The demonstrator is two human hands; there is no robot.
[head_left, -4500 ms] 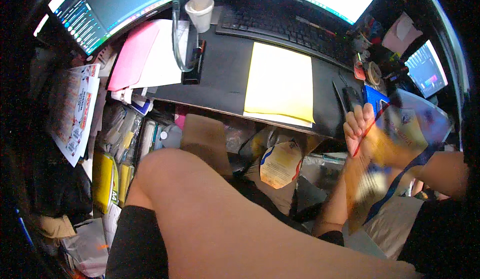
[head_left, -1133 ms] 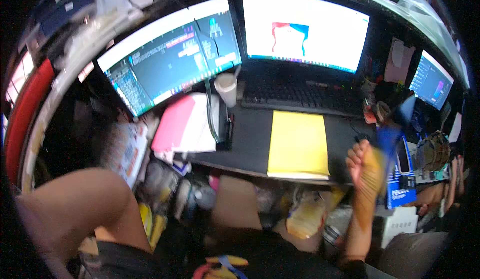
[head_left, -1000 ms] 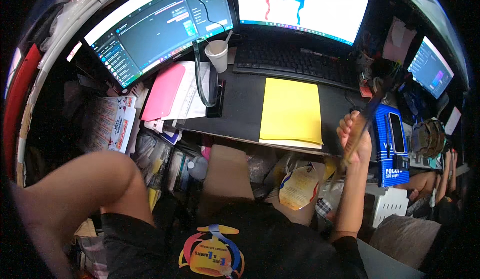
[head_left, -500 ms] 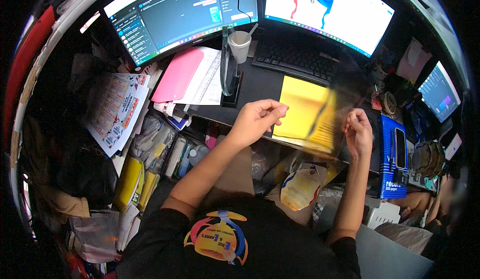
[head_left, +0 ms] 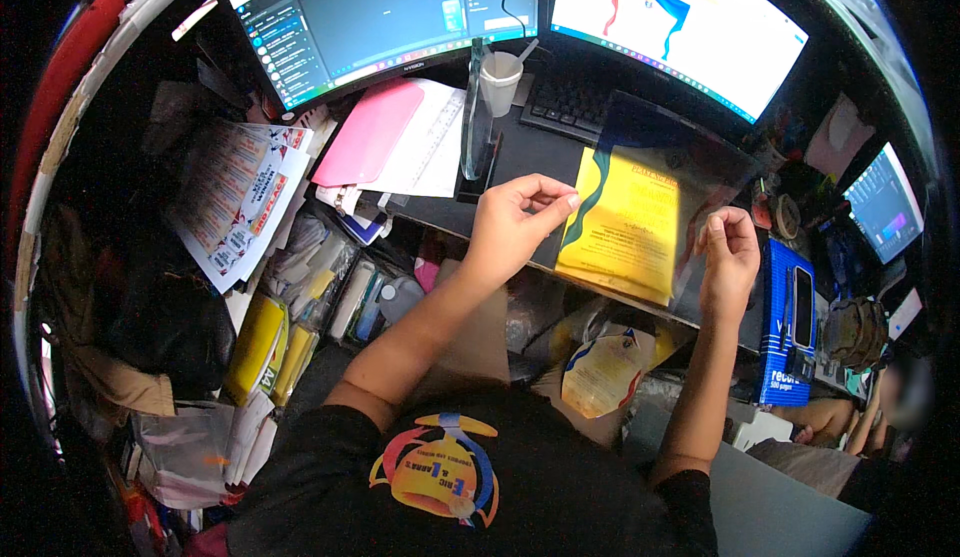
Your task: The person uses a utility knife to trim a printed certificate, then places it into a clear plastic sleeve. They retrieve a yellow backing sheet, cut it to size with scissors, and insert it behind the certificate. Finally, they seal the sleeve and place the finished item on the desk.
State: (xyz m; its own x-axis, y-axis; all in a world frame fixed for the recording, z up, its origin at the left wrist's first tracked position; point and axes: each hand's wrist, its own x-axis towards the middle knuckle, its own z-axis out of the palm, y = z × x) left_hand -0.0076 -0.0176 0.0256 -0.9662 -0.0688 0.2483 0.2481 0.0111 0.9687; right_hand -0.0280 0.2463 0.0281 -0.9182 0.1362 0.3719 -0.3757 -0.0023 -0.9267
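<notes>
A clear printed film (head_left: pixel 702 149) with dark lettering, a blue-green wavy band on one side and a reddish one on the other stretches between my hands. My left hand (head_left: pixel 518 225) pinches its left edge between thumb and fingers. On the opposite edge, my right hand (head_left: pixel 730 262) has its thumb and fingertips closed on the film. Behind the film lies a yellow sheet (head_left: pixel 625 275) on the black desk, showing through it. A small shaped plaque or print (head_left: pixel 602 375), pale yellow with blue and red borders, rests below the desk edge near my lap.
A clear upright plaque (head_left: pixel 476 117) stands beside a white cup (head_left: pixel 501 85) with a straw. The black keyboard (head_left: pixel 565 107) is partly behind the film. At right lie a blue record book (head_left: pixel 785 357) and a phone (head_left: pixel 803 307). A pink folder (head_left: pixel 370 132) and papers sit left.
The film was blurred and steeply angled; now it is spread more flatly above the yellow sheet, its print legible. My right hand has shifted slightly right. The whole view has shifted a little.
</notes>
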